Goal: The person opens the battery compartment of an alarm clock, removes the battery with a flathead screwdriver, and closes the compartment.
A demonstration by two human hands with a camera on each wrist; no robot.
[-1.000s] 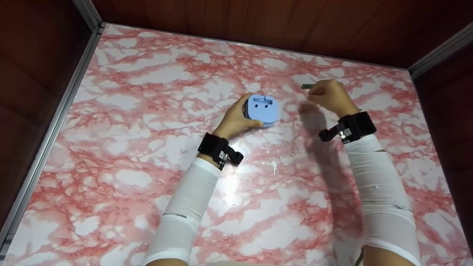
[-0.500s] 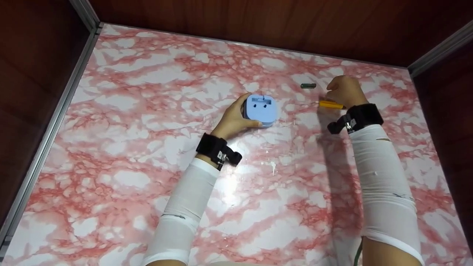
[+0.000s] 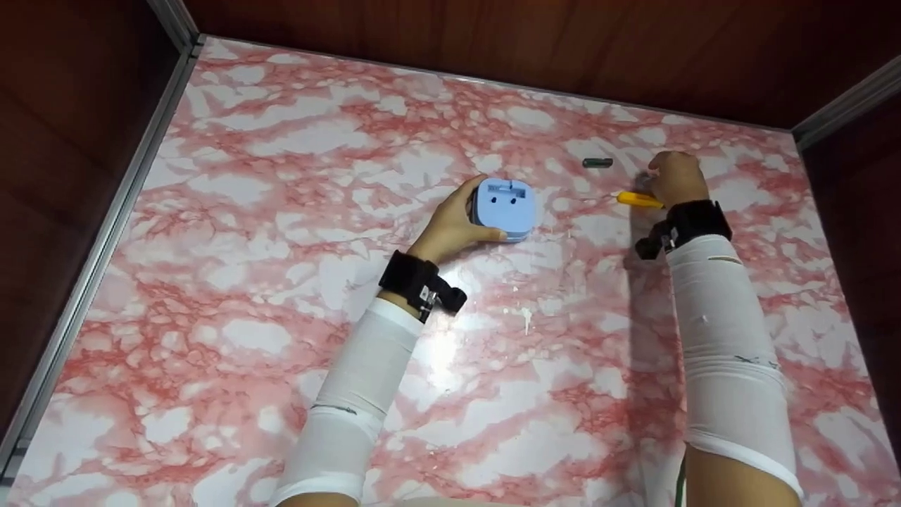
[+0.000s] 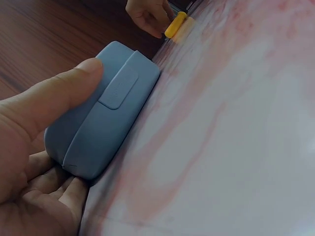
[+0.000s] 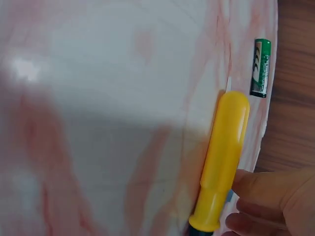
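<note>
My left hand (image 3: 450, 220) grips a light blue rounded plastic case (image 3: 504, 211) by its left side, thumb along the near edge. The face turned up has a rectangular recess and two small dark holes. In the left wrist view, the case (image 4: 106, 108) shows a seam and a raised tab on its side. At the right, my right hand (image 3: 679, 177) is low behind a yellow-handled screwdriver (image 5: 224, 157). Its thumb and fingers are bent beside a small blue piece (image 5: 229, 196), mostly hidden by the handle; I cannot tell whether they pinch it.
A green and black battery (image 3: 597, 163) lies left of my right hand. Dark wood-look panels (image 3: 493, 42) wall the back and sides of the red-and-white marbled tabletop (image 3: 281, 282).
My right hand has moved right, away from the battery, uncovering it and the screwdriver, then lowered behind the screwdriver's handle. My left hand keeps its grip on the blue case.
</note>
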